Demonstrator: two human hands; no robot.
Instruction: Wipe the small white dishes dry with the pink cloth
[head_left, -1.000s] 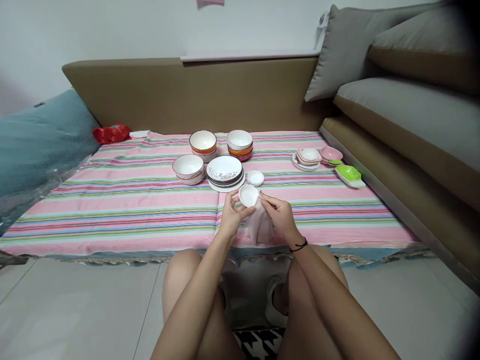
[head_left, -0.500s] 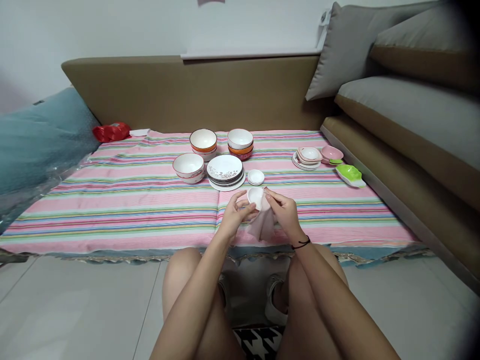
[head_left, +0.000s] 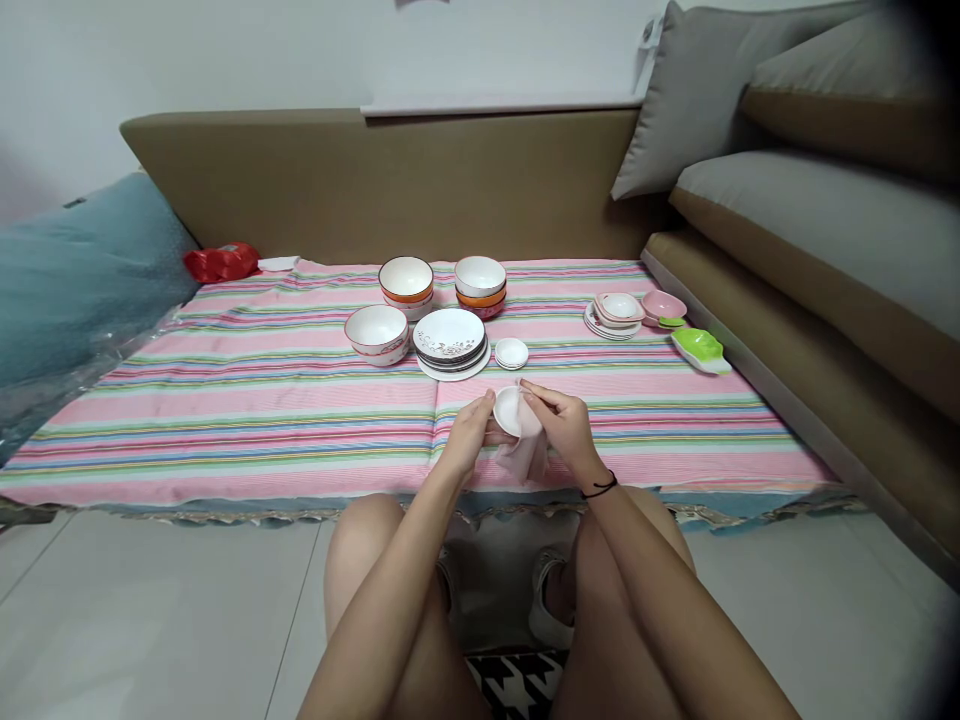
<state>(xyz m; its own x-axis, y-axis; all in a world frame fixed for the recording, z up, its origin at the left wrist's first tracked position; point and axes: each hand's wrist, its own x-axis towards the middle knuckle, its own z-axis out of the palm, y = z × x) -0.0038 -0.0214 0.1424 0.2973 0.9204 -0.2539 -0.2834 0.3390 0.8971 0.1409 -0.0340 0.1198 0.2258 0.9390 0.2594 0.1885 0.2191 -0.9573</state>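
My left hand (head_left: 472,432) grips a small white dish (head_left: 507,408) by its left rim, thumb at the edge and fingers beneath. A pale pink cloth (head_left: 525,458) is pinched in my right hand (head_left: 564,425) against the dish's right rim, and it hangs down below. Just beyond the hands rests a short stack of small white dishes (head_left: 511,353). To its left is a stack of plates (head_left: 448,336), the top one with a brown floral pattern.
Stacked bowls (head_left: 377,333), more bowls (head_left: 406,283) and orange-banded bowls (head_left: 481,285) stand behind. At right are small plates (head_left: 613,315), a pink bowl (head_left: 664,308) and a green-and-white dish (head_left: 700,350). A red bag (head_left: 222,263) lies far left; cushions (head_left: 817,220) rise at right.
The dish has tilted and shifted slightly toward me. My left thumb has moved from inside the dish to its rim, and the cloth now covers more of its right side.
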